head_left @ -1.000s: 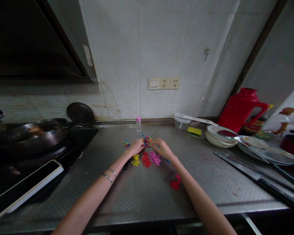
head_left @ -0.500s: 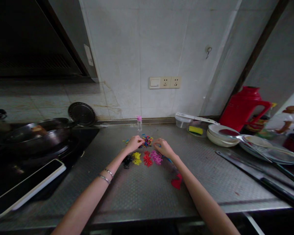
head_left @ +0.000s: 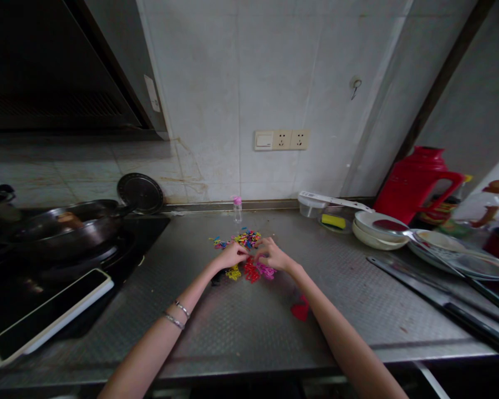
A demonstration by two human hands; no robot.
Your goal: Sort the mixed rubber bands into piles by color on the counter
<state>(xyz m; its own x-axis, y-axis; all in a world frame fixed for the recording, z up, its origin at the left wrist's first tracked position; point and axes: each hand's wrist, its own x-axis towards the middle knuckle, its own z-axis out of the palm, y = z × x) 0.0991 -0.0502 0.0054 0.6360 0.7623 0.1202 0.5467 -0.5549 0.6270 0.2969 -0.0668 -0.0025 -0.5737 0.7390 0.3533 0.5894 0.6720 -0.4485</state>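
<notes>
My left hand [head_left: 232, 255] and my right hand [head_left: 271, 254] meet over small coloured pieces on the steel counter [head_left: 241, 316]. Both have their fingers curled and pinched together above the red pile [head_left: 250, 271]. What the fingers hold is too small to name. A yellow pile [head_left: 233, 272] lies left of the red one and a pink pile [head_left: 266, 270] right of it. A mixed multicoloured heap [head_left: 246, 239] lies just beyond the hands. A tiny clear bottle with a pink cap [head_left: 237, 209] stands by the wall. A red piece [head_left: 300, 309] lies beside my right forearm.
A dark wok [head_left: 62, 227] sits on the stove at left, with a phone [head_left: 45, 321] lying nearer the edge. Stacked plates and bowls [head_left: 378, 228], a yellow sponge [head_left: 333, 221], a red jug [head_left: 416, 183] and long utensils [head_left: 441, 299] crowd the right side.
Both hands have drawn back from the mixed heap toward me and come together over the red pile. The view has shifted slightly.
</notes>
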